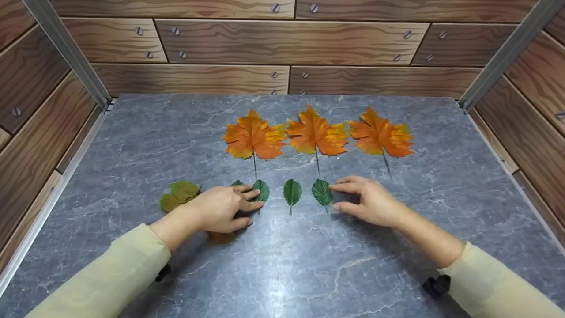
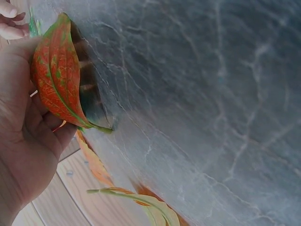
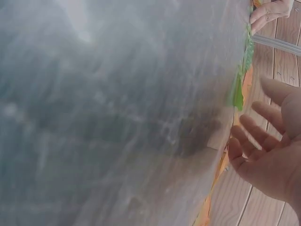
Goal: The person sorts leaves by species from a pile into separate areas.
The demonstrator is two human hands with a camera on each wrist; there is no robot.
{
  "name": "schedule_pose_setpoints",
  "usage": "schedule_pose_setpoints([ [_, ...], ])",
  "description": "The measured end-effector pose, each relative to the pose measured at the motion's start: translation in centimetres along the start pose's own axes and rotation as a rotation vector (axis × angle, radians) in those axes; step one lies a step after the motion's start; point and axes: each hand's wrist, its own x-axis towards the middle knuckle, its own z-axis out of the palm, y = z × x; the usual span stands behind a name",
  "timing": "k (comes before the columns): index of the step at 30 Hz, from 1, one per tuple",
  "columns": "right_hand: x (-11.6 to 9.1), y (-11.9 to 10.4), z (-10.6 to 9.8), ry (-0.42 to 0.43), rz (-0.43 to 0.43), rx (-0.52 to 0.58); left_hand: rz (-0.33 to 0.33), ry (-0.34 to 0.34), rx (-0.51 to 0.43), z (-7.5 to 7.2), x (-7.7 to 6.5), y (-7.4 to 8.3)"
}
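In the head view my left hand (image 1: pixel 223 207) reaches across the table, its fingertips touching a small green leaf (image 1: pixel 262 191). Another green leaf (image 1: pixel 237 182) peeks out behind those fingers. A red-orange leaf with green veins (image 2: pixel 59 70) lies below the palm; only its edge shows in the head view. My right hand (image 1: pixel 373 201) has its thumb and fingers apart at the right edge of a green leaf (image 1: pixel 321 192). Between the hands lies one more green leaf (image 1: pixel 292 192). In the right wrist view the right hand (image 3: pixel 273 146) has loosely bent fingers with nothing between them.
Three orange maple leaves, left (image 1: pixel 253 137), middle (image 1: pixel 315 134) and right (image 1: pixel 380 134), lie in a row farther back. Olive-green leaves (image 1: pixel 181 196) lie left of the left hand. Wood-patterned walls (image 1: pixel 291 42) enclose the grey marbled table (image 1: pixel 287 278).
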Motion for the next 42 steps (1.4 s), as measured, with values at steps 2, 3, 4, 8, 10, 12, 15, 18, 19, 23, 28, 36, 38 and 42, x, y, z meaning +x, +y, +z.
schedule_pose_setpoints([
  [2, -0.2, 0.0, 0.0, -0.016, -0.038, -0.029, 0.001, -0.001, 0.003, 0.0, 0.0, 0.0],
  [3, -0.3, 0.0, 0.0, -0.032, -0.056, -0.046, 0.001, -0.001, 0.004, 0.0, 0.0, 0.0],
  [4, -0.4, 0.0, 0.1, -0.05, -0.076, -0.066, 0.001, -0.001, 0.006, 0.0, 0.0, 0.0],
  [8, -0.7, 0.1, 0.3, -0.125, -0.149, -0.134, -0.005, 0.0, 0.005, 0.0, -0.1, 0.0],
  [10, -0.8, 0.2, 0.4, -0.156, -0.176, -0.157, -0.008, 0.001, 0.002, 0.0, -0.1, 0.0],
  [12, -0.9, 0.3, 0.5, -0.184, -0.183, -0.179, -0.01, 0.001, 0.002, 0.0, -0.1, 0.0],
  [15, -1.0, 0.4, 0.5, -0.22, -0.171, -0.203, -0.006, 0.003, 0.004, -0.1, 0.0, 0.1],
  [18, -1.0, 0.3, 0.4, -0.246, -0.154, -0.209, 0.0, 0.009, 0.01, -0.1, 0.1, 0.1],
  [19, -1.0, 0.3, 0.4, -0.25, -0.152, -0.206, 0.0, 0.011, 0.01, -0.1, 0.1, 0.1],
  [23, -1.0, 0.4, 0.4, -0.262, -0.151, -0.197, -0.006, 0.019, 0.011, 0.0, 0.0, 0.1],
  [28, -0.9, 0.4, 0.5, -0.272, -0.136, -0.191, -0.011, 0.052, -0.004, 0.3, -0.2, 0.1],
  [36, -1.0, 0.4, 0.4, -0.272, -0.118, -0.179, 0.018, 0.125, -0.022, 0.3, -0.6, 0.3],
  [38, -1.0, 0.5, 0.5, -0.274, -0.117, -0.171, 0.023, 0.143, -0.024, 0.2, -0.8, 0.4],
  [42, -0.9, 0.5, 0.6, -0.28, -0.117, -0.165, 0.02, 0.175, -0.043, -0.4, -1.2, 0.6],
])
